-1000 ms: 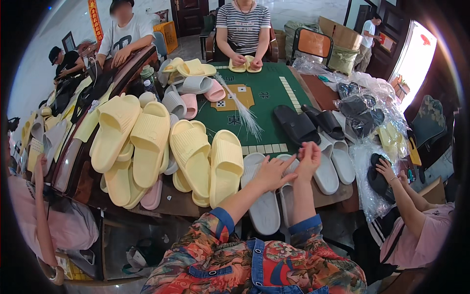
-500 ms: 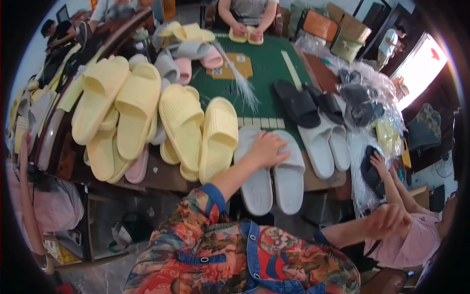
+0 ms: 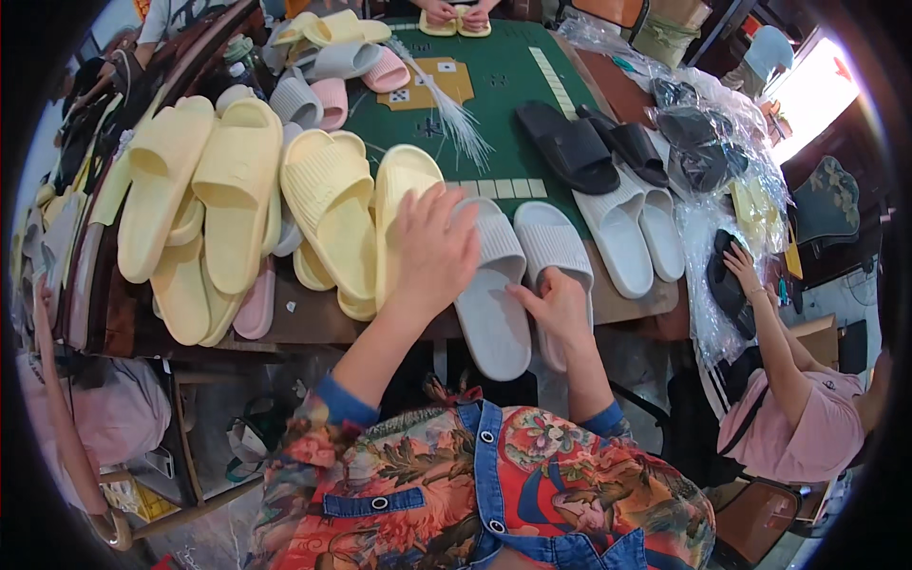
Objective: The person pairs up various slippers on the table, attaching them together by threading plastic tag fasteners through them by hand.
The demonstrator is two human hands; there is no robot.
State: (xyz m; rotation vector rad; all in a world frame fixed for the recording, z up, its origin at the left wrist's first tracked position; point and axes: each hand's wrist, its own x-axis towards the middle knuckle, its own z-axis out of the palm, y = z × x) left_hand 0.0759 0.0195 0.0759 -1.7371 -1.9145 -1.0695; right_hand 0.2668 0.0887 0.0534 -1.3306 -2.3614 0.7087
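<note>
A pair of grey slide slippers lies before me at the table's front edge, with ribbed straps. My right hand [image 3: 560, 309] is at the right grey slipper [image 3: 559, 239], its fingers reaching into the foot opening below the strap and partly hidden. Its thumb stretches across to the inner edge of the left grey slipper [image 3: 494, 318]. My left hand [image 3: 435, 252] is raised beside the left grey slipper, fingers apart and slightly blurred, holding nothing. It covers part of a ribbed yellow slipper [image 3: 404, 171]. Another ribbed yellow slipper [image 3: 332, 209] stands left of that one, stacked over others.
More yellow slippers [image 3: 237, 195] are piled at left, pink and grey ones [image 3: 347, 60] behind. Black slippers [image 3: 568, 147] rest over grey ones [image 3: 613, 237] at right. Plastic-wrapped slippers [image 3: 698, 142] line the right side. A co-worker's hand [image 3: 741, 261] touches a black slipper; another person sits opposite.
My left hand has left the grey slippers' straps and moved left, over the yellow slipper. My right hand has come in from the lower right to the right grey slipper. The view has shifted.
</note>
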